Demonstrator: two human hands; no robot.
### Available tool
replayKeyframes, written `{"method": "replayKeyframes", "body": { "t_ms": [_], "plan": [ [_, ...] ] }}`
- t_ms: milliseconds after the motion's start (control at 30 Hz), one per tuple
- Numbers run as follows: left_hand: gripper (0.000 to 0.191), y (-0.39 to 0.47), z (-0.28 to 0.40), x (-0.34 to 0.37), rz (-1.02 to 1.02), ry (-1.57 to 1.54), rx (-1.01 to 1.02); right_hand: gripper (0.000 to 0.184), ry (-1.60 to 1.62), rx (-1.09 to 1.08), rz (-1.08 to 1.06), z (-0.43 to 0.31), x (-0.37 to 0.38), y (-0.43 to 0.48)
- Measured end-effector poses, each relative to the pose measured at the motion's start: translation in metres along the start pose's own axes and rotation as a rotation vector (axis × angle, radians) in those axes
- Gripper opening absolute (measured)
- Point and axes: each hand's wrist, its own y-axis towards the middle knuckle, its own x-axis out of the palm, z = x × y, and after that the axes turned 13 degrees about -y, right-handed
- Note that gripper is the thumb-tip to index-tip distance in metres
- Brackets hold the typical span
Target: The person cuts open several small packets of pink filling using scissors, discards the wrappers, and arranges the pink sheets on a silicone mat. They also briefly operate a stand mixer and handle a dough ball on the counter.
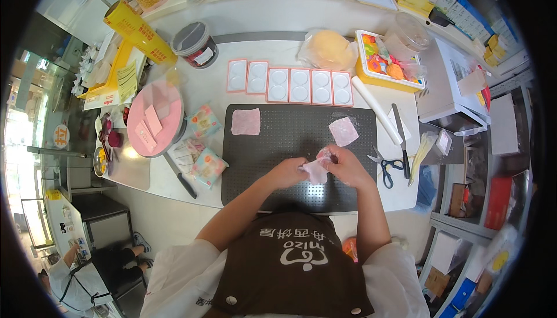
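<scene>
My left hand (290,172) pinches one edge of a thin pink dough sheet (317,171), which hangs above the dark perforated mat (278,152). The fingers of my right hand (346,166) grip its other side, and the sheet sags in folds between both hands. Just beyond my right hand, a second pink square (343,131) lies tilted on the mat, partly over clear film (343,116). Another flat pink square (246,122) rests at the mat's far left corner. My fingers partly hide the held sheet.
White two-cavity trays (300,85) with pink rims line the far side. A white rolling pin (377,110), a long knife (400,139) and scissors (387,168) lie right. Leftward are a pink round turntable (155,118), another knife (180,176) and wrapped packets (209,168). A person (78,274) works lower left.
</scene>
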Motion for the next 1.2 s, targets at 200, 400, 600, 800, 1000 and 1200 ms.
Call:
{"method": "replayKeyframes", "body": {
  "t_ms": [200, 400, 600, 800, 1000, 1200],
  "plan": [
    [0.029, 0.007, -0.04, 0.029, -0.139, -0.099, 0.026, 0.014, -0.015, 0.112, 0.111, 0.04, -0.005, -0.019],
    [0.028, 0.008, -0.072, 0.018, 0.047, -0.02, -0.015, 0.014, -0.079, 0.183, 0.175, 0.084, -0.004, -0.026],
    [0.031, -0.004, -0.089, 0.005, 0.245, -0.147, -0.017, 0.015, -0.043, 0.239, 0.181, 0.133, 0.022, -0.007],
    [0.03, -0.021, -0.099, -0.007, 0.246, -0.494, -0.087, 0.014, 0.128, 0.336, 0.211, 0.168, 0.048, 0.0],
    [0.029, -0.029, -0.105, -0.011, 0.355, -0.722, -0.136, 0.012, 0.034, 0.311, 0.333, 0.17, 0.05, 0.005],
    [0.033, -0.037, -0.119, -0.023, 0.526, -0.339, -0.2, 0.007, -0.1, 0.32, 0.465, 0.16, 0.04, 0.004]
  ]
}}
